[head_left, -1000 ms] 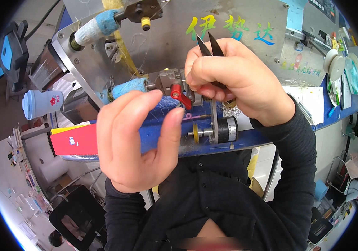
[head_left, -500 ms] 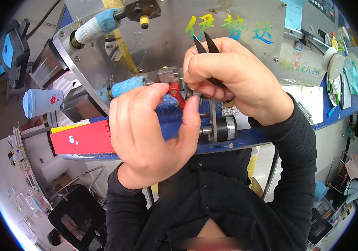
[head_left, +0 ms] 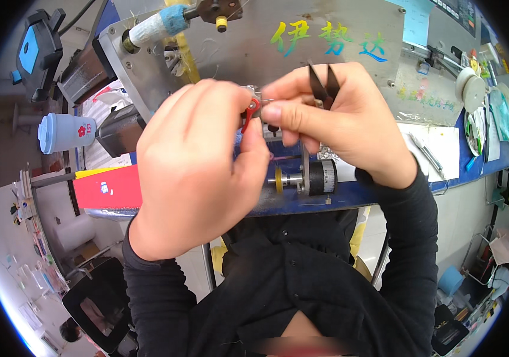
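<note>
A small red lever (head_left: 251, 112) sits on the machine's metal clamp in front of me. My left hand (head_left: 198, 160) reaches in from the left, with thumb and index finger closed round that lever. At the right side of the clamp, my right hand (head_left: 341, 116) has its thumb and index fingertip pressed together beside a thin metal pin. Black thread snips (head_left: 323, 89) are tucked in the same hand, with both pointed blades sticking up, apart from each other. My fingers hide most of the clamp and whatever lies between the right fingertips.
A black dial knob (head_left: 322, 177) with a yellow ring stands below the hands. To the left are a red sheet (head_left: 111, 189), a light blue cup (head_left: 67, 133) and a dark motor block (head_left: 119, 131). A blue-and-white wrapped roller (head_left: 158, 27) hangs above. A pen (head_left: 426, 152) lies on paper at right.
My left hand has moved left and up, closing on the red lever, which now points more downward. My right hand has turned, and the snips' blades now stand farther right.
</note>
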`<state>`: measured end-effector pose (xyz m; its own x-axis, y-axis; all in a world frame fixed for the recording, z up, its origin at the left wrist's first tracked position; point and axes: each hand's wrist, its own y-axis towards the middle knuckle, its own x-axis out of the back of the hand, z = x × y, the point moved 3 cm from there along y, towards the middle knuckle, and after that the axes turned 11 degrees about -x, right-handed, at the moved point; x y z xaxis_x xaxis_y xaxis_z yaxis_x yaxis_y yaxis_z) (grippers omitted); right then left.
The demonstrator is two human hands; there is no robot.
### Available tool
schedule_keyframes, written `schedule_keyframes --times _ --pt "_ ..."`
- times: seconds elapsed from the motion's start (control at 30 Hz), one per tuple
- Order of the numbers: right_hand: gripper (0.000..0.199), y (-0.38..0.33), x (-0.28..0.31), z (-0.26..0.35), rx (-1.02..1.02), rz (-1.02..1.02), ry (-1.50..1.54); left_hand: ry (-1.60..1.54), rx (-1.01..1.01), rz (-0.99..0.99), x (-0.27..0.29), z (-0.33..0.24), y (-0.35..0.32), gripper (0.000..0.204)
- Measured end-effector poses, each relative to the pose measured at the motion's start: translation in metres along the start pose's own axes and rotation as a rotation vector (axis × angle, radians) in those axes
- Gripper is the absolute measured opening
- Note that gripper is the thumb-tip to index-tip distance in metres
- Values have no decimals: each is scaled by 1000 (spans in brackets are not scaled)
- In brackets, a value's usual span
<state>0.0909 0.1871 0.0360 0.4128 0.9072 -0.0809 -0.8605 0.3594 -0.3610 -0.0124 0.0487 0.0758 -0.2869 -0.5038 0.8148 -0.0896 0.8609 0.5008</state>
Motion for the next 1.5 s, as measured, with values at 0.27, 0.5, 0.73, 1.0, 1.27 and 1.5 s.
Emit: schedule_keyframes --times 0.27,0.5,0.73,1.0,1.27,1.5 --pt "9 -44 -23 -14 130 -48 -226 -898 502 -161 -21 -4 -36 12" --pt "30 -41 -8 -14 45 -163 35 -136 -100 -139 -23 -26 -35 11" --pt "24 -13 0 -18 44 -124 36 12 -223 -237 -22 -19 -36 23" --pt "15 -30 -27 -3 777 -658 -882 493 2 -276 -13 8 -29 43" --pt "9 -19 -19 -7 744 -592 -701 558 -69 -282 -15 5 -28 35" --pt "12 -18 -19 -6 596 -536 -677 614 -29 -134 -19 4 -29 37"
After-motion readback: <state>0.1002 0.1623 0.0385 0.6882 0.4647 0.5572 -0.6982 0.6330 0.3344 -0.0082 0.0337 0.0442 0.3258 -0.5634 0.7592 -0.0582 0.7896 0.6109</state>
